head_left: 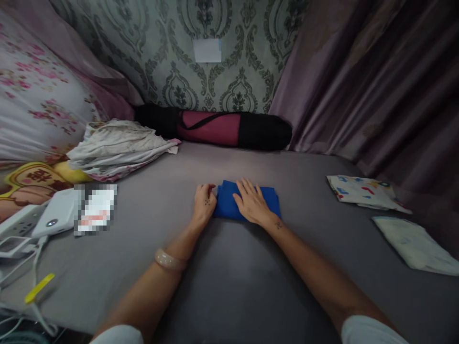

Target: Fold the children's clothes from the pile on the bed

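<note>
A blue folded cloth (226, 203) lies on the grey sheet in front of me, folded into a rough rectangle. My right hand (253, 203) rests flat on top of it, fingers stretched out and slightly spread. At the cloth's left edge, my left hand (205, 203) is closed with its fingers curled in against the fabric. Its fingertips are partly hidden, but the edge appears to be pinched there. A pale bangle (170, 260) sits on my left forearm.
Two folded patterned cloths (366, 191) (416, 243) lie at the right. A crumpled light cloth (118, 145) is at the back left, near a long black and dark-red bag (211, 128) along the wall. White chargers (59, 215), cables and a yellow strap (39, 288) occupy the left.
</note>
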Demonstrator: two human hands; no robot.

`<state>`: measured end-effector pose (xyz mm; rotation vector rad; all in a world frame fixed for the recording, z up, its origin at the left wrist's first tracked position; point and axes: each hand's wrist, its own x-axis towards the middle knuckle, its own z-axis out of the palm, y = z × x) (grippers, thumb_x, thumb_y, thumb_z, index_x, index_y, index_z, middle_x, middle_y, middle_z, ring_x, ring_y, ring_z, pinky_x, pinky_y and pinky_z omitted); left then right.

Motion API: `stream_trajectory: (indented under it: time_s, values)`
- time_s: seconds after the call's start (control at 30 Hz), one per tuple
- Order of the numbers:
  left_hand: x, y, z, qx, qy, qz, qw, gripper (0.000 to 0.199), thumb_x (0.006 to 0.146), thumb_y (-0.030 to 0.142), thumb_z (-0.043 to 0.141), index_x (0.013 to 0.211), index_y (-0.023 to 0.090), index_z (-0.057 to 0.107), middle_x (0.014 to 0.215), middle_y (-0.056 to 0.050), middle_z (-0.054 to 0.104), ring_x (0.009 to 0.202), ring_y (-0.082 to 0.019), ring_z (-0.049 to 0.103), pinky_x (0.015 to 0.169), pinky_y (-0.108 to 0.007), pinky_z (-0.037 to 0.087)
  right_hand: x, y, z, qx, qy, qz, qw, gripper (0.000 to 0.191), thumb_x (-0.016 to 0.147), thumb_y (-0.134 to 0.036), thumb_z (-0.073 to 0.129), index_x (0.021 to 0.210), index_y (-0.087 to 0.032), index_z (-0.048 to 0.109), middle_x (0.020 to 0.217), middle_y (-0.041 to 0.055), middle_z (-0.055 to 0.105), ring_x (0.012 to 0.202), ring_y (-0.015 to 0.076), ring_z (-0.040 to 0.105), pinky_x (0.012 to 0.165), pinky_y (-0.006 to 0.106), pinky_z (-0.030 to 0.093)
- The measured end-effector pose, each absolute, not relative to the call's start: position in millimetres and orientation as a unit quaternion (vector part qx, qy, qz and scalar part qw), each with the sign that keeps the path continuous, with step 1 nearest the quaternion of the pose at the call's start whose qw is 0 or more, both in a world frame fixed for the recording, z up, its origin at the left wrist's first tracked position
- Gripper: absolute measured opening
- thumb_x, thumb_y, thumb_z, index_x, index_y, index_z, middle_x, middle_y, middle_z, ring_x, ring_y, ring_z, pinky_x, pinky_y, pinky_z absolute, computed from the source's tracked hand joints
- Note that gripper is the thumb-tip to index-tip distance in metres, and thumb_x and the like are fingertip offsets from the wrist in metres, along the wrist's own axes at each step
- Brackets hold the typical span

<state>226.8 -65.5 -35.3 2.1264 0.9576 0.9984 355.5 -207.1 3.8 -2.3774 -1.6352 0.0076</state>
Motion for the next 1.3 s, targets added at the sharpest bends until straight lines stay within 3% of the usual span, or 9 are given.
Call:
stream_trajectory:
  time_s: [0.47, 0.67, 1.1, 1.23, 1.3]
  values:
    - [229.9, -63.5, -38.1, 0.790, 0.375, 0.370, 0.312, 0.028, 0.082, 0.008, 0.040, 0.094, 0.016, 0.064, 0.093, -0.010, 0.061, 0.092, -0.021, 0.061, 0.091, -0.039, 0.050, 347.0, -192.9, -1.3, -0.821, -0.561, 0.064, 0.083, 0.061, 0.100, -0.046, 0.025, 0.150, -0.012, 0.036, 0.157, 0.0163, 0.030, 0.145, 0.0313, 0.025, 0.116, 0.058, 0.017]
    - [228.0, -61.0, -34.9, 0.774, 0.380, 0.387, 0.326, 0.029, 0.080, 0.006, 0.038, 0.096, 0.019, 0.059, 0.096, -0.009, 0.061, 0.096, -0.021, 0.061, 0.094, -0.042, 0.050, 325.4, -164.6, 2.8, -0.799, -0.588, 0.003, 0.125, 0.061, 0.100, -0.040, 0.024, 0.149, -0.005, 0.035, 0.158, 0.0171, 0.025, 0.148, 0.0280, 0.016, 0.119, 0.053, 0.008]
    - [223.1, -58.9, -34.0, 0.788, 0.372, 0.352, 0.342, 0.030, 0.081, 0.011, 0.038, 0.098, 0.025, 0.059, 0.101, -0.008, 0.065, 0.098, -0.021, 0.062, 0.096, -0.044, 0.050, 312.2, -152.1, -16.2, -0.777, -0.610, 0.051, 0.147, 0.059, 0.099, -0.036, 0.031, 0.147, -0.004, 0.038, 0.156, 0.0203, 0.031, 0.147, 0.0312, 0.020, 0.119, 0.055, 0.012]
    - [222.7, -59.7, -27.9, 0.812, 0.355, 0.331, 0.323, 0.033, 0.085, 0.017, 0.037, 0.105, 0.026, 0.061, 0.104, -0.008, 0.067, 0.100, -0.022, 0.063, 0.097, -0.047, 0.050, 324.8, -164.3, -9.2, -0.772, -0.597, 0.085, 0.202, 0.056, 0.101, -0.037, 0.025, 0.152, -0.016, 0.032, 0.157, 0.0104, 0.031, 0.147, 0.0242, 0.021, 0.121, 0.048, 0.018]
    - [224.2, -66.9, -22.7, 0.849, 0.299, 0.325, 0.290, 0.033, 0.091, 0.026, 0.036, 0.113, 0.026, 0.060, 0.115, -0.009, 0.066, 0.110, -0.024, 0.060, 0.102, -0.048, 0.047, 338.1, -182.3, -5.4, -0.787, -0.572, 0.066, 0.222, 0.056, 0.101, -0.039, 0.022, 0.154, -0.023, 0.027, 0.157, 0.0053, 0.032, 0.147, 0.0218, 0.021, 0.121, 0.046, 0.018]
